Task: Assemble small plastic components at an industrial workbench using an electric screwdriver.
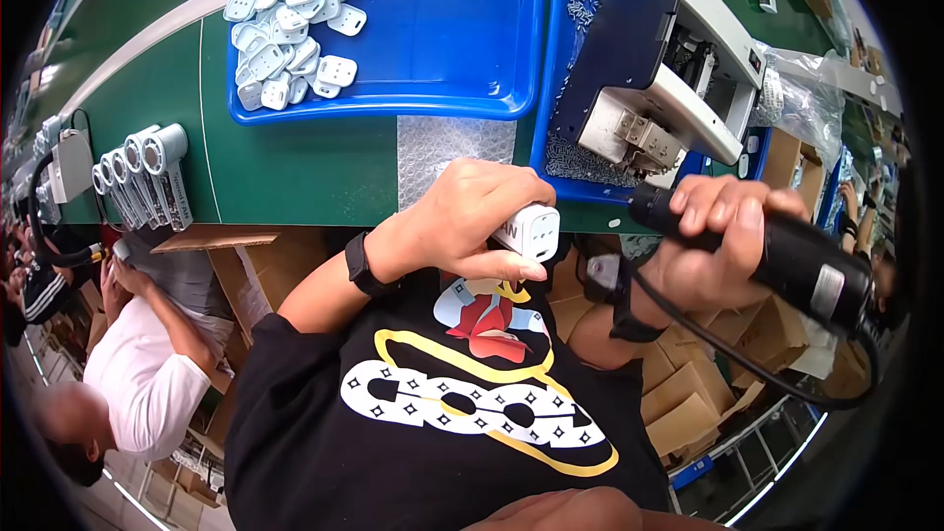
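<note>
My left hand (470, 221) is closed round a white handheld device (539, 234) in front of my chest; its end face with small holes and a slot points to the right. Most of the device's body is hidden by my fingers. My right hand (716, 236) grips a black electric screwdriver (811, 270) with a cord looping below it. The screwdriver's front end lies just below the screw feeder (644, 133), a dark and white machine with a metal outlet; whether the tip touches it I cannot tell. Small screws (587, 159) lie round the feeder.
A blue tray (447, 39) with many pale plastic plates (295, 10) stands on the green table (285, 172). Bubble wrap (447, 162) lies before it. Several round-headed devices (147, 162) stand at left. A co-worker (157, 364) sits at lower left. Cardboard boxes (688, 393) are below right.
</note>
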The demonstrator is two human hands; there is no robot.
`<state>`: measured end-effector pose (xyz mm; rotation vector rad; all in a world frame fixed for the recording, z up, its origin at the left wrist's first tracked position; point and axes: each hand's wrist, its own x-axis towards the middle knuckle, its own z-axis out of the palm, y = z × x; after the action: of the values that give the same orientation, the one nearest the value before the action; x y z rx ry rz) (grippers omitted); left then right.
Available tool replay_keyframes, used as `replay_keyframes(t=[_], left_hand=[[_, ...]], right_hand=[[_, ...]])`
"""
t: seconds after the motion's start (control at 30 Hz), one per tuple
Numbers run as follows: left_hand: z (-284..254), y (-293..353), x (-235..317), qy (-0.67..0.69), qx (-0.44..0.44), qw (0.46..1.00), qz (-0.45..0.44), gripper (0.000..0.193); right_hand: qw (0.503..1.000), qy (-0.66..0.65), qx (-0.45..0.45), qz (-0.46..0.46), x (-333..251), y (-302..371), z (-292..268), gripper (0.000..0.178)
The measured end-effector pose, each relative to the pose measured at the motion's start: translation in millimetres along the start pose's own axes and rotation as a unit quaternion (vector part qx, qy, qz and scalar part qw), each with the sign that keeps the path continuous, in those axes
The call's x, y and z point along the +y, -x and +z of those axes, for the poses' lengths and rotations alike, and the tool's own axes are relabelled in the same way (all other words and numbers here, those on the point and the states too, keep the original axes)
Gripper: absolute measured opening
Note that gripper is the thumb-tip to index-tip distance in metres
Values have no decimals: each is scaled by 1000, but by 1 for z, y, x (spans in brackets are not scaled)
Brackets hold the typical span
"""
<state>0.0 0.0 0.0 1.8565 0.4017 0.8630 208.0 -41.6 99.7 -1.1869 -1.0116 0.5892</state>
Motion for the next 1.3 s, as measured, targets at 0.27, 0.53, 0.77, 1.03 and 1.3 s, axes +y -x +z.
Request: replay_keyframes(t=[0.27,0.53,0.77,1.03,1.3], left_hand=[[1,4,3,10,7,1000,-6,56],[1,3,-2,7,14,999,30,58],[-1,4,7,-16,29,999,7,55],[-178,-49,-6,-436,40,893,101,55],[-338,-77,-104,-710,117,695,-14,59]], right_hand=[[969,-222,-99,-37,-65,6,26,28],[959,-254,-128,-8,-44,2,49,26],[959,-260,-114,-2,-45,3,51,25],[995,-93,-7,29,-26,4,97,32],[851,376,-354,-92,72,-22,210,51]])
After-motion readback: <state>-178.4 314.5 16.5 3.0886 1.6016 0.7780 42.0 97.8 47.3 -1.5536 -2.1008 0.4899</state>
